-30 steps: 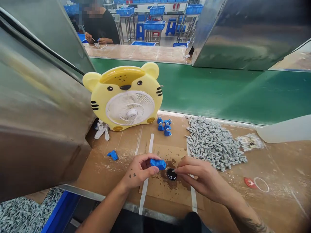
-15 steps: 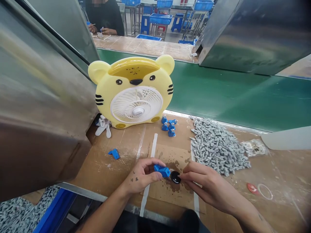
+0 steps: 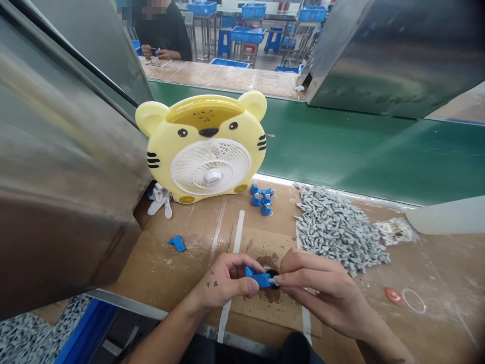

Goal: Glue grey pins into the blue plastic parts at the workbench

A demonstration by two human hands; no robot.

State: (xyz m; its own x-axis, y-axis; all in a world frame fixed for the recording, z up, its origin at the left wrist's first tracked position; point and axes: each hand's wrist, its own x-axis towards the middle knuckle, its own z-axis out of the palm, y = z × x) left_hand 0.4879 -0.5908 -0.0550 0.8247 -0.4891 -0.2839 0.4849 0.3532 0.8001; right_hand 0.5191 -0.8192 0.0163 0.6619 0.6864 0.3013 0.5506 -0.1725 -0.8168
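Observation:
My left hand (image 3: 223, 283) pinches a blue plastic part (image 3: 259, 279) over the stained cardboard patch. At that part's right end, my right hand (image 3: 318, 283) holds a small grey piece (image 3: 273, 280) between thumb and fingers, the two parts meeting. Behind them sits a round black dish (image 3: 271, 273), partly hidden by the fingers and parts. Another blue part (image 3: 178, 243) lies alone to the left. Several blue parts (image 3: 265, 198) with pale tips stand grouped beyond my hands. A large heap of small grey pieces (image 3: 337, 227) covers the table at the right.
A yellow animal-shaped fan (image 3: 208, 111) stands at the back, white gloves (image 3: 160, 201) beside it. Metal panels (image 3: 68, 177) rise at the left. A green belt (image 3: 359, 151) runs behind. A bag (image 3: 396, 231) and red piece (image 3: 394, 296) lie right. A person (image 3: 166, 30) sits across.
The blue part in my left hand has shifted slightly right and down and turned. The grey piece in my right hand has moved from the black dish's edge to the blue part's end.

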